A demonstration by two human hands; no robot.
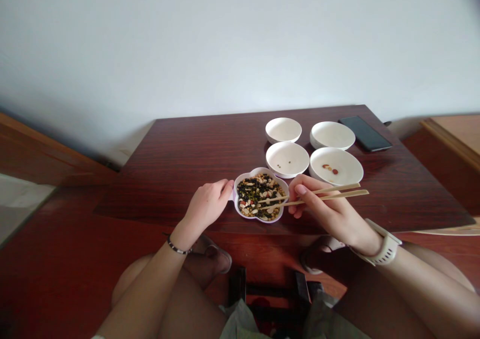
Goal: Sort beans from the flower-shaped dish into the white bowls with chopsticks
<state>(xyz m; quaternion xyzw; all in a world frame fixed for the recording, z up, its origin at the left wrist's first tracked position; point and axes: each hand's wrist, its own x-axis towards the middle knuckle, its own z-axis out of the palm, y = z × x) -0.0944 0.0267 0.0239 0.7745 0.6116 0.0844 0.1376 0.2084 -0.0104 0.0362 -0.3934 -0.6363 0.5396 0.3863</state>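
A scalloped white-and-purple bowl [236,202] near the table's front edge holds mixed beans and nuts [258,194], dark, green, yellow and pale. My left hand [210,201] grips its short handle from the left, the fingers closed round it. In my right hand [318,199] is a pair of chopsticks [330,193], their tips down among the beans; whether they pinch one I cannot tell. Just behind my right hand, a white bowl [345,164] has a few reddish and pale nuts in it. Another white bowl [281,155] to its left contains a few tiny beans.
Two more white bowls stand behind, one on the left [283,129] and one on the right [333,134]. A dark phone [364,133] lies at the right of the brown table [195,149]. The wall [225,49] rises behind the table.
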